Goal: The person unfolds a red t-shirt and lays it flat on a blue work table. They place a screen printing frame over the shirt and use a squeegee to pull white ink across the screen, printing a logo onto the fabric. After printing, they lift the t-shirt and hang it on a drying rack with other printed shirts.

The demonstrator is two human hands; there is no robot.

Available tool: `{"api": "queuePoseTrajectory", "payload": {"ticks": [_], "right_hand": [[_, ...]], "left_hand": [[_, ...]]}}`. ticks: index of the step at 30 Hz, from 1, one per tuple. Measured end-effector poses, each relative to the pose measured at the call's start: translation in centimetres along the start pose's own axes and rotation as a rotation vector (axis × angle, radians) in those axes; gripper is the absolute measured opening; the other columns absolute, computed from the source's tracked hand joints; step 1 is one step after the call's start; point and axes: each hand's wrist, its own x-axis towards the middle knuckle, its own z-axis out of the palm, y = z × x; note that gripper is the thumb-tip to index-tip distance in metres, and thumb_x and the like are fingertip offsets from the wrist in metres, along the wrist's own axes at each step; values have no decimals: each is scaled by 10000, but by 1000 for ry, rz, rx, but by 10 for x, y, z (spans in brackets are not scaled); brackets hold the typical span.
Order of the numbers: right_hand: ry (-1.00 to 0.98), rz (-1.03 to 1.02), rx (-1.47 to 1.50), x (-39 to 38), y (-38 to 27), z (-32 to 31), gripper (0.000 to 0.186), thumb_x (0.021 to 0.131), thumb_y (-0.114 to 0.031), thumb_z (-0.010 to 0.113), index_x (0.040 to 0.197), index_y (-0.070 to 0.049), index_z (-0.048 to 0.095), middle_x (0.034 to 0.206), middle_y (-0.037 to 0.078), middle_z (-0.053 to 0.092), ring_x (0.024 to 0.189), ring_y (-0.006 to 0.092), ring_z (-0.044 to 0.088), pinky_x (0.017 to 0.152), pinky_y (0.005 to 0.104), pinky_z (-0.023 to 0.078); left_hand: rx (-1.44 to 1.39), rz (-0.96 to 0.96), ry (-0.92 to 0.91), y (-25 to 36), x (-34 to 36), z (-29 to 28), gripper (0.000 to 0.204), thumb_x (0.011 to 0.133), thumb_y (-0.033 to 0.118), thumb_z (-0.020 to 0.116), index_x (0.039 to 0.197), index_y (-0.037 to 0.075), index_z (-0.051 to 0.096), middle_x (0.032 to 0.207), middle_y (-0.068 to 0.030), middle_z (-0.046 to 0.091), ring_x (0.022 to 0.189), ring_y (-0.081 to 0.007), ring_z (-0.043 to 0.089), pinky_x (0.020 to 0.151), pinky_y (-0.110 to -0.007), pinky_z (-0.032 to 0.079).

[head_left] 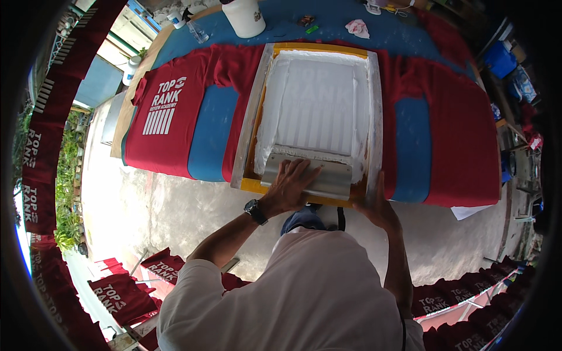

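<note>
We see a silver squeegee point(328, 181) set across the near end of our white-smeared screen point(319, 102), its yellow-edged frame point(322, 46) over a red shirt point(225, 69).

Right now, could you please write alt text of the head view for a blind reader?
A person's left hand holds a wide metal blade at the near end of a white-coated framed screen, while the right hand touches the near right corner of its frame. Red shirts lie on both sides on a blue table, the left one printed in white.
</note>
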Motion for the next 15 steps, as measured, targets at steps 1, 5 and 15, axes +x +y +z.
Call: {"api": "queuePoseTrajectory", "payload": {"ticks": [1,5,15], "right_hand": [[27,-6,-76,-1,-1,-2,1310,896,-316,853,1684,-23,-152,1659,344,353,1488,463,467,1190,478,450],[114,92,-115,4,-3,-11,1215,890,-368,863,1710,-2,44,1657,349,353,1460,504,478,1212,529,420],[490,-427,-479,51,39,8,479,994,-151,755,1430,-299,624,1520,355,427,1269,576,513,1041,621,515]], "left_hand": [[4,3,1,0,1,-1,848,717,110,775,1534,70,552,1452,-227,489,1401,-399,458,1163,-588,364],[-41,7,32,-8,3,-6,831,744,137,747,1547,79,541,1512,-245,473,1450,-421,427,1199,-609,328],[-279,-1008,436,-145,-75,-9,591,1049,524,642,1240,-30,570,1086,-201,560,1073,-343,549,981,-495,440]]}}
